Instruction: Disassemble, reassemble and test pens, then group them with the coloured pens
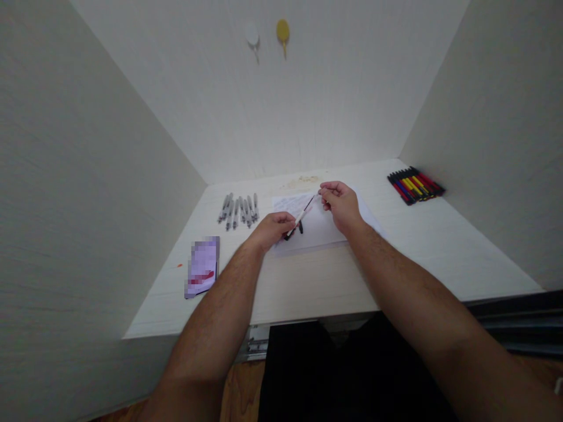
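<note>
My left hand [276, 228] is closed around a slim pen [298, 222] with a pale barrel, a black lower end and a thin dark length at its upper end. The pen slants up to the right over white paper sheets [325, 231]. At its upper end my right hand [341, 202] pinches with thumb and forefinger. A small, pale, clear-looking piece shows at those fingertips, too small to name. On the paper beside my left fingers lies a short black piece [301, 227], like a pen cap.
Several clear-grey pens [237, 211] lie at the left back. A phone-like purple rectangle [203, 266], partly pixelated, lies near my left forearm. Several black, red, yellow and blue pens [416, 184] are grouped at the right back. White panels [308, 117] enclose the desk on three sides.
</note>
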`<state>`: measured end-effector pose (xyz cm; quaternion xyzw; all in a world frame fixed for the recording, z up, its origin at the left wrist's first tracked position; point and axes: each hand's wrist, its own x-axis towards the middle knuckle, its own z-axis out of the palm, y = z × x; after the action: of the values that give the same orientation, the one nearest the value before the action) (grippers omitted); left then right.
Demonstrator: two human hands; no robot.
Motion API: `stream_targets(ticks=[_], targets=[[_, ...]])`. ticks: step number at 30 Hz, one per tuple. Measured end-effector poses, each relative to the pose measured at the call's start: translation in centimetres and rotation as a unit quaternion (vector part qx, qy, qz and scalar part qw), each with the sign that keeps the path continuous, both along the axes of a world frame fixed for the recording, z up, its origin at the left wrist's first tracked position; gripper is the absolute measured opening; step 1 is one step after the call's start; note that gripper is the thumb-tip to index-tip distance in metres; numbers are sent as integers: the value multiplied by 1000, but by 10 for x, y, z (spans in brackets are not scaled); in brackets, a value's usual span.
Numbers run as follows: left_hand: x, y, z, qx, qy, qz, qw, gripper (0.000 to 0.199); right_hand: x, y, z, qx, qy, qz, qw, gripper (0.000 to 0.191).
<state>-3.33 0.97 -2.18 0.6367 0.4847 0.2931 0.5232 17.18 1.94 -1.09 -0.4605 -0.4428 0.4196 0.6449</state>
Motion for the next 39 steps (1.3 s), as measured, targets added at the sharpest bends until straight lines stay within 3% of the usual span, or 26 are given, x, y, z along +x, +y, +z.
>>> stream_targets(ticks=[13, 24, 31, 39], targets=[[0, 1, 0, 13, 14, -7, 1000, 21, -1, -2, 2, -5, 13, 9, 1000, 19], [1, -1, 3, 7, 8, -5, 1000, 22, -3, -7, 0, -22, -4, 72, 997, 29], [1, -2, 6, 7, 21, -6, 1000, 20, -3, -6, -2, -38, 11, 78, 996, 21], [1, -1, 3, 11, 19, -11, 1000, 20, -4, -11, 4, -48, -41, 84, 994, 15]])
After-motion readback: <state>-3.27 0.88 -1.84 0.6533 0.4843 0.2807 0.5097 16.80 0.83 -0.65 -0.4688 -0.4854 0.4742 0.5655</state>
